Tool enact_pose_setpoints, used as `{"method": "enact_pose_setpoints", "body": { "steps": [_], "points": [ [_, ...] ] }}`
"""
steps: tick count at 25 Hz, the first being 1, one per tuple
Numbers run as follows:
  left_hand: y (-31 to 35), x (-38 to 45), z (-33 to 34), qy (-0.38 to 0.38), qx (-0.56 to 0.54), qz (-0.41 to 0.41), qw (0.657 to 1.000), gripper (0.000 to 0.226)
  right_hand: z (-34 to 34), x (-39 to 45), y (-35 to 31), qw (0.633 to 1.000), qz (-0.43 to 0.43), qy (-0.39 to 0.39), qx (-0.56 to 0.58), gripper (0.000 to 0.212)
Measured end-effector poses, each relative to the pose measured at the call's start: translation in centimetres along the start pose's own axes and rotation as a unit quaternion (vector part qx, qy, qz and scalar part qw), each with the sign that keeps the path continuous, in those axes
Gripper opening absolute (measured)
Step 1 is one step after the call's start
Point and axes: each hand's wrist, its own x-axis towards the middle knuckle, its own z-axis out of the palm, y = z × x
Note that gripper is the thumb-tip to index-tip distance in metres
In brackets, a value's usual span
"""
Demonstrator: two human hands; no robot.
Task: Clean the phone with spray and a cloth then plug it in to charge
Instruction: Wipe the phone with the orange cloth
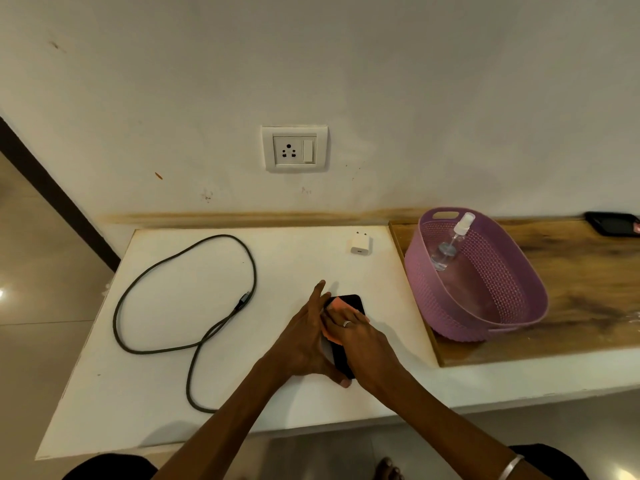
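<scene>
A black phone (354, 304) lies flat on the white board (194, 403). My left hand (306, 341) grips its left edge, thumb hooked around the near end. My right hand (360, 336), with a ring on one finger, presses an orange cloth (337, 304) onto the screen. A clear spray bottle (450, 242) leans inside the purple basket (519, 306) to the right. The dark charging cable (194, 296) lies looped on the left of the board. A white charger adapter (360, 243) sits near the board's far edge, below the wall socket (294, 148).
The basket stands on a wooden counter (588, 282) to the right of the board. A second dark phone-like object (613, 223) lies at the counter's far right. Tiled floor (41, 271) drops away on the left. My knees and a foot show beneath the board's front edge.
</scene>
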Motion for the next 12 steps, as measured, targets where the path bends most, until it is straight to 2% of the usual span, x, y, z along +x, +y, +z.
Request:
{"method": "enact_pose_setpoints", "body": {
  "steps": [1,4,6,8,12],
  "points": [
    [0.2,-0.1,-0.1,-0.002,0.000,-0.001,1.000,0.161,0.5,0.0,0.1,0.999,0.010,-0.023,0.021,0.055],
    [0.2,-0.2,-0.2,-0.010,0.014,0.008,1.000,0.164,0.9,0.8,-0.2,0.972,0.092,-0.216,-0.031,0.071],
    [0.3,-0.4,-0.3,-0.006,0.013,0.008,1.000,0.164,1.2,0.4,-0.3,0.971,0.104,-0.213,-0.019,0.075],
    [0.2,-0.6,-0.4,0.001,0.017,0.005,1.000,0.165,1.4,-0.7,-0.5,0.986,0.082,-0.147,-0.003,0.071],
    [0.3,-1.0,-0.5,0.010,0.040,0.018,0.999,0.162,1.6,-2.8,-0.7,0.982,0.114,-0.152,0.016,0.062]
  ]
}}
